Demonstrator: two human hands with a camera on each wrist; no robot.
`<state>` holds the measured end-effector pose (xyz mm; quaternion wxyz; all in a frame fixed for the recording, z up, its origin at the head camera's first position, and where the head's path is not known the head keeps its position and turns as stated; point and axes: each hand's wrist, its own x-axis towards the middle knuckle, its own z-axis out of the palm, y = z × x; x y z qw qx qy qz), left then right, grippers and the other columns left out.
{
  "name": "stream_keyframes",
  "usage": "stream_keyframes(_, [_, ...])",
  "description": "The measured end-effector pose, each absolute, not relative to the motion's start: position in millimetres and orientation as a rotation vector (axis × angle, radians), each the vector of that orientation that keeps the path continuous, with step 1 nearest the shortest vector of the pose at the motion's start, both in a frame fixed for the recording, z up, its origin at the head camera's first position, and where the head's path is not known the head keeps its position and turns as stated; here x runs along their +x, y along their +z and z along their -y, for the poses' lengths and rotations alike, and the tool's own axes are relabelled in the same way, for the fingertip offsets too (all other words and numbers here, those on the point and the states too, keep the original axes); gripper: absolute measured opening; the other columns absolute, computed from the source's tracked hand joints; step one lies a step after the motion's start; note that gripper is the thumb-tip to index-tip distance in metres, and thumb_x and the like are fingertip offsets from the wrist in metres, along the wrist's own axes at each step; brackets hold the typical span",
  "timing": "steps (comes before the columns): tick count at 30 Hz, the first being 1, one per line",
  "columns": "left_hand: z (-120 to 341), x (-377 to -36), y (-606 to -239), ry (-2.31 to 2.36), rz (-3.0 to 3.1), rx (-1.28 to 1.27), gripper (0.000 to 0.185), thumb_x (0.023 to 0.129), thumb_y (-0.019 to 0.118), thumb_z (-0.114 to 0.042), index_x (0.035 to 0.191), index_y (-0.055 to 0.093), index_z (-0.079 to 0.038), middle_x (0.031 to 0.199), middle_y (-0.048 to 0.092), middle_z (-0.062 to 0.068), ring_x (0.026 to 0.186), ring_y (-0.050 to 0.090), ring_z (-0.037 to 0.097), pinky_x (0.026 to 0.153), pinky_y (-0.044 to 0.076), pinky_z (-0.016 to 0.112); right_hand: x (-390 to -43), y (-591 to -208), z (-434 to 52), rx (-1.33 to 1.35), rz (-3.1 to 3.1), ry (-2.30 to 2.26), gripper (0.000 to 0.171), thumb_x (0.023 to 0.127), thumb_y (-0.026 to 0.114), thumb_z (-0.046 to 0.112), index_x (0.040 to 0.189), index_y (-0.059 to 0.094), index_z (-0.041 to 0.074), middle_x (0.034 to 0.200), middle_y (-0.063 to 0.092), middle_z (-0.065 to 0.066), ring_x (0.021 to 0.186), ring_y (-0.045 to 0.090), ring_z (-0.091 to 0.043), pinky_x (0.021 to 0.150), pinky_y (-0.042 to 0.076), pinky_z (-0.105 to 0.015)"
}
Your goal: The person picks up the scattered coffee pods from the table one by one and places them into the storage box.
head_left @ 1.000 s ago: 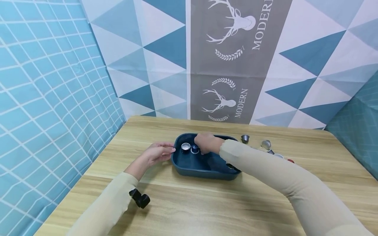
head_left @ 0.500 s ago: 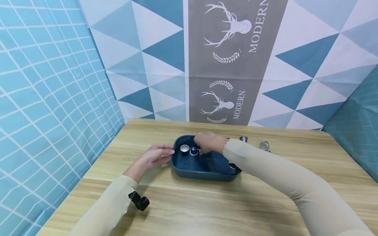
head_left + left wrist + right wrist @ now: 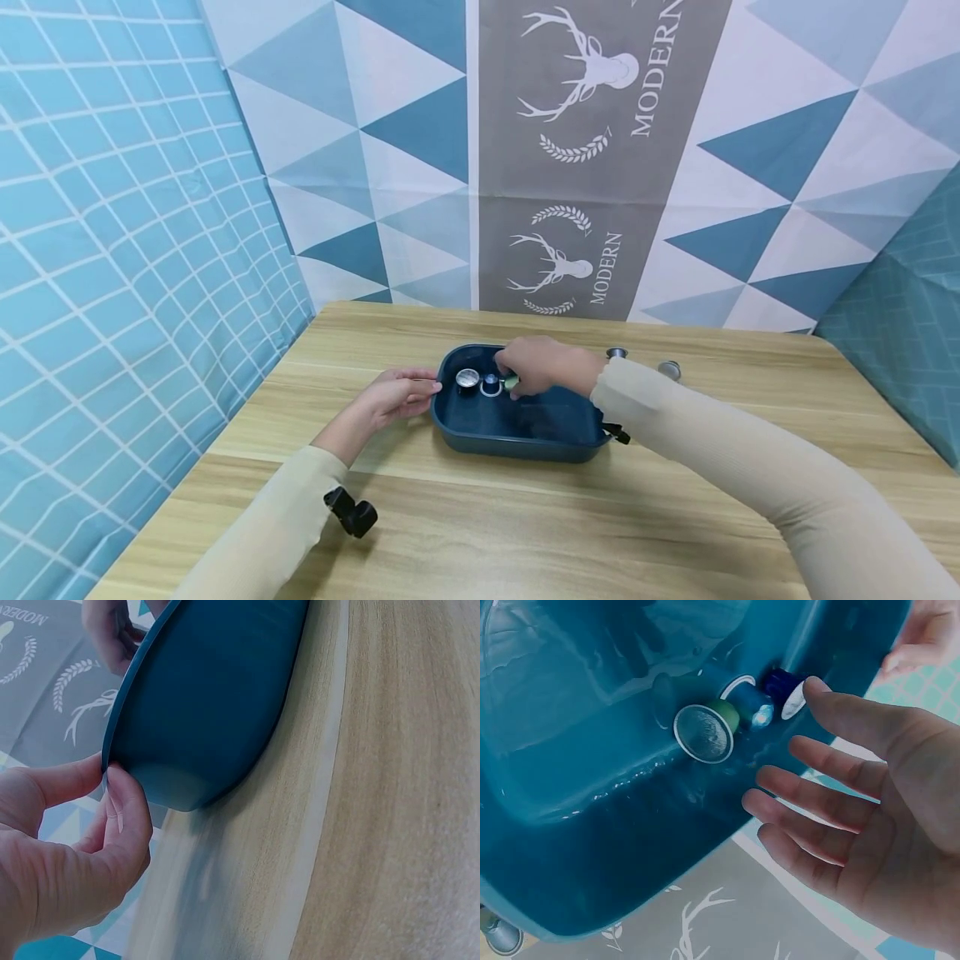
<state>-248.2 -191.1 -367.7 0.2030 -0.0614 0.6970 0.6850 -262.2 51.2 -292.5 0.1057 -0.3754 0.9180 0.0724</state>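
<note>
My left hand (image 3: pixel 397 393) pinches the left rim of a dark blue tray (image 3: pixel 517 447) between thumb and fingers; the left wrist view shows this grip on the rim (image 3: pixel 112 735). Inside the tray, my right hand (image 3: pixel 536 365) has its fingers apart with nothing between them. Close to those fingers, in the right wrist view, three coffee capsules sit in a row: a green capsule (image 3: pixel 705 735) with its foil lid facing the camera, a light blue capsule (image 3: pixel 748 703) and a dark blue capsule (image 3: pixel 784 691). The head view shows the green one partly hidden behind the right hand.
On the wooden table (image 3: pixel 450 533), a grey capsule (image 3: pixel 617 353) and a silver-lidded capsule (image 3: pixel 670 370) lie right of the tray, partly behind the right sleeve (image 3: pixel 697 442). Patterned cloth (image 3: pixel 420 167) hangs behind the table.
The right hand has let go of the green capsule, which now shows beside the blue one, and has drawn slightly right. More table capsules are behind the sleeve. The left hand keeps its grip.
</note>
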Motion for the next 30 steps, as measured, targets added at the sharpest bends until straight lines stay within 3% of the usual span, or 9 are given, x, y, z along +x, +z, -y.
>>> stream_keyframes(6, [191, -248, -368, 1.917, -1.943, -0.169, 0.042, 0.092, 0.062, -0.007, 0.131, 0.050, 0.002, 0.089, 0.062, -0.005, 0.080, 0.060, 0.005, 0.072, 0.053, 0.017, -258, -291, -61, -1.140, -2.735, 0.143, 0.036, 0.086, 0.072, 0.028, 0.113, 0.063, 0.006, 0.115, 0.066, -0.009, 0.095, 0.061, -0.019, 0.084, 0.052, -0.036])
stream_keyframes(30, [192, -248, -368, 1.902, -1.963, -0.145, 0.044, 0.093, 0.061, -0.009, 0.133, 0.048, 0.003, 0.094, 0.061, -0.004, 0.083, 0.059, 0.005, 0.074, 0.052, 0.018, -234, -306, -93, -1.388, -2.902, -0.121, 0.034, 0.087, 0.072, 0.031, 0.113, 0.065, 0.011, 0.112, 0.067, -0.006, 0.098, 0.064, -0.017, 0.086, 0.054, -0.034])
